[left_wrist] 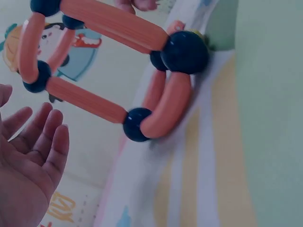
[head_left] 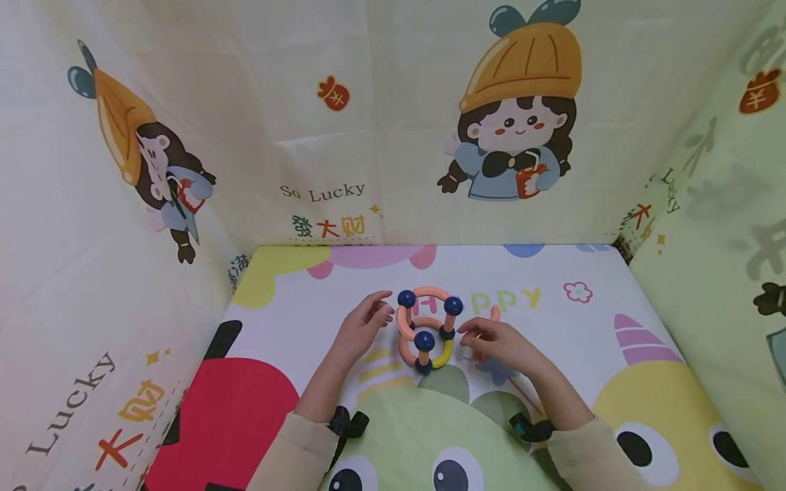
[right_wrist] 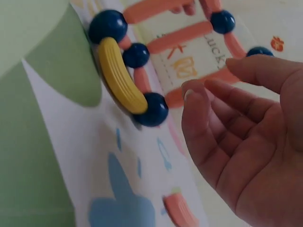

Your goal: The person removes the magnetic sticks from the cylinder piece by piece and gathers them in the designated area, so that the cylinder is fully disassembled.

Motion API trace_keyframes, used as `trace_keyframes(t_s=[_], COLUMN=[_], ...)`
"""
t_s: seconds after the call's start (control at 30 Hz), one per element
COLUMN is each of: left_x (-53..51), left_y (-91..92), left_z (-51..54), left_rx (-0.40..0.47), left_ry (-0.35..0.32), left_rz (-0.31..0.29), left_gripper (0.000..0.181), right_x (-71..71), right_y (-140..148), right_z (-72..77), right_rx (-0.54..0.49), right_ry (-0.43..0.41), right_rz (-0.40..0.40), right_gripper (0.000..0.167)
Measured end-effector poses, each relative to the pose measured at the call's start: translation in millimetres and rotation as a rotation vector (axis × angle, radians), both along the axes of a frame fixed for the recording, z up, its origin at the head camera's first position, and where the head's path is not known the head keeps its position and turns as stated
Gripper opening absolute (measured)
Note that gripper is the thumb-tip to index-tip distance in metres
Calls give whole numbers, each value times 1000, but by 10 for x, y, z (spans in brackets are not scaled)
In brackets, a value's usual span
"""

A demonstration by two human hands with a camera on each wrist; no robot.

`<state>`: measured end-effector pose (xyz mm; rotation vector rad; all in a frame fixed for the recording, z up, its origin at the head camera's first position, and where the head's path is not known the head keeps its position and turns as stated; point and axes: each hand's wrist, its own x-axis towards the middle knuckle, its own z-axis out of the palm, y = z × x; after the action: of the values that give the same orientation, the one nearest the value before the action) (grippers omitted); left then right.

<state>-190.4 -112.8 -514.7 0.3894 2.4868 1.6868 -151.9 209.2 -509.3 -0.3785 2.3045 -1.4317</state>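
While the ball-and-rod frame (head_left: 424, 341) stands on the worktop (head_left: 552, 331), the left hand (head_left: 362, 327) and right hand (head_left: 502, 344) flank it, both relaxed and empty.

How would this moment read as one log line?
left hand: empty, near toy; right hand: empty, near toy; toy: on table, yellow piece at base; loose orange piece: beyond right hand
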Motion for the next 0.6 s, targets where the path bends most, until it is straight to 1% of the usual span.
trace_keyframes(t_s=[0.07,0.1,0.2,0.3,0.33,0.4,0.47,0.6], left_x=[26,51,86,113,107,118,125,143], left_y=[18,33,64,92,93,104,111,123], left_z=[74,135,189,198,163,162,161,182], left_rx=[21,26,25,3,-5,-15,-12,1], left_ry=[-16,-38,-62,-76,-66,-66,-73,-96], left_rz=[-32,-48,-91,-119,-125,-133,-134,-118], left_gripper=[44,45,49,56,59,65,70,72], right_x=[28,39,79,116,129,144,154,165], right_y=[-72,-111,-229,-332,-364,-413,-454,-526], right_z=[-10,-17,-34,-71,-82,-112,-142,-182], right_rx=[-25,-37,-54,-84,-96,-120,-142,-153], right_ry=[15,16,1,-26,-29,-33,-31,-17], right_rz=[44,61,82,80,77,76,75,80], right_gripper=[36,36,34,34,35,38,40,42])
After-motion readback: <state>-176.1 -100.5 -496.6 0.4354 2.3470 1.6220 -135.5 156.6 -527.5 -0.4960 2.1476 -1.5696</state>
